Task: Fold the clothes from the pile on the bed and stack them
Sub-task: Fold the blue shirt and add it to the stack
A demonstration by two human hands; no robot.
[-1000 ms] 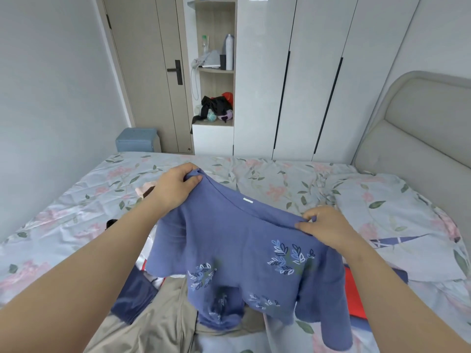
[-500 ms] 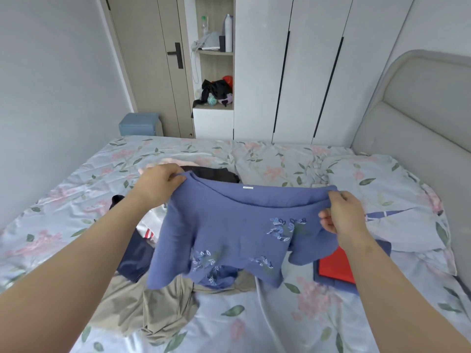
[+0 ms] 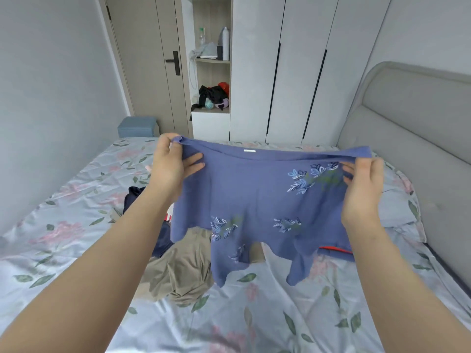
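Observation:
A blue garment point(image 3: 257, 197) with embroidered leaf sprigs hangs stretched in the air above the bed point(image 3: 254, 314). My left hand point(image 3: 170, 164) pinches its top left corner and my right hand point(image 3: 362, 184) pinches its top right edge. Its lower parts dangle just above the sheet. Below and to the left lies the pile: a beige garment point(image 3: 183, 271), a dark navy garment point(image 3: 135, 197) and a bit of pink cloth, partly hidden by my left arm. A red piece on a blue one point(image 3: 336, 250) shows under the garment's right side.
The bed has a floral sheet and a pillow point(image 3: 400, 200) by the grey padded headboard point(image 3: 418, 138) on the right. White wardrobes point(image 3: 300, 67), an open shelf niche point(image 3: 211, 62) and a door point(image 3: 147, 59) stand behind. A blue stool point(image 3: 137, 127) sits at the far left corner.
Both hands have lifted the blue garment higher and pulled it wider apart, so its top edge is now taut. The right hand has shifted outward along that edge.

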